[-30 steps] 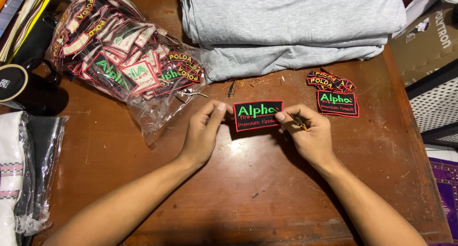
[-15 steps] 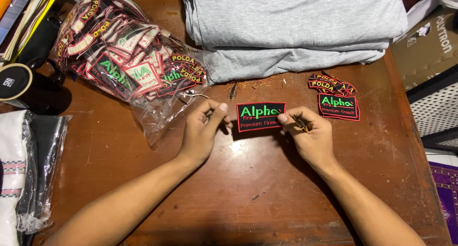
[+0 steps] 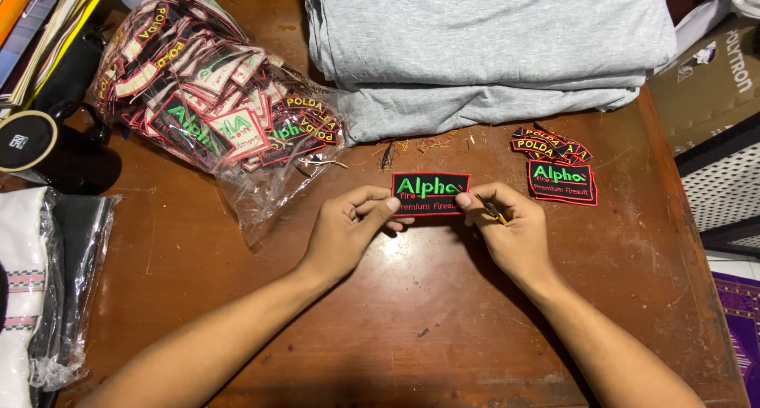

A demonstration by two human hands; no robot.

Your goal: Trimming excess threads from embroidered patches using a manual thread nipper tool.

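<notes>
The patch (image 3: pixel 431 193) is stitched cloth with matt black ground. The table (image 3: pixel 237 297) is worn, scratched brown wood. The bag (image 3: pixel 214 115) is glossy clear plastic, and the folded shirts (image 3: pixel 491 44) are soft grey cloth.

Folded grey cloth (image 3: pixel 487 44) — black mug (image 3: pixel 36 143) — bagged patches (image 3: pixel 206 99).

A patch (image 3: pixel 431 194) lies mid-table (image 3: pixel 198 258) between both hands; a bag of patches (image 3: pixel 210 115) at the far-left corner, folded cloth (image 3: pixel 491 44) along the far edge, stacked patches (image 3: pixel 560 170) near the right edge.
</notes>
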